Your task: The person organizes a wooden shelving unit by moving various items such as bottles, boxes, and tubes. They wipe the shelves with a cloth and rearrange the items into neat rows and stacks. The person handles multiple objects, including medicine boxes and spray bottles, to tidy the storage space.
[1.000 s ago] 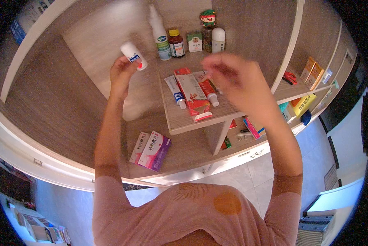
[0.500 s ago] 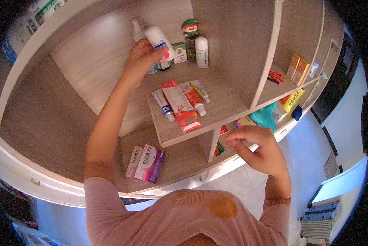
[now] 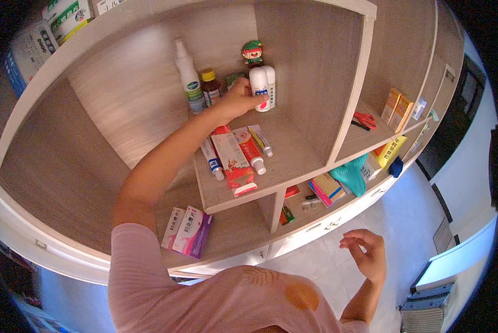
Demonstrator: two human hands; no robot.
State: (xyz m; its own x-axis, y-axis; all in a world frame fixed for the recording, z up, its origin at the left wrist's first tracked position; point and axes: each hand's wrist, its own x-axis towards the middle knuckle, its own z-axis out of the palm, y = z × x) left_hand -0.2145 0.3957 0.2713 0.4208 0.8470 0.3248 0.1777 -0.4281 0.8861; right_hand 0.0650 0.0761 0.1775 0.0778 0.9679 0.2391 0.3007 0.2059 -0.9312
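My left hand point(image 3: 242, 102) grips a white bottle point(image 3: 259, 83) with a rounded cap, upright in the back right of the shelf compartment. Right behind it stands a second white bottle point(image 3: 271, 89), partly hidden. Left of the hand are a brown bottle with a yellow cap point(image 3: 210, 87) and a tall white spray bottle point(image 3: 188, 75). Closer to me, a red and white box point(image 3: 232, 161) lies among several tubes, such as a red one point(image 3: 249, 149). Low on the right, my right hand point(image 3: 365, 255) hangs in the air, fingers loosely curved and apart, holding nothing.
A green-capped toy figure point(image 3: 253, 53) is at the back. Two pink and purple boxes point(image 3: 192, 230) lie on the lower shelf. To the right are red-handled scissors point(image 3: 364, 120), orange boxes point(image 3: 396, 108), a yellow box point(image 3: 392, 151) and a teal item point(image 3: 353, 175). Upright partitions point(image 3: 353, 83) divide the shelves.
My left hand has carried the white bottle rightward and down to beside the other white bottle, uncovering the spray bottle and brown bottle. My right hand has dropped lower, away from the shelf.
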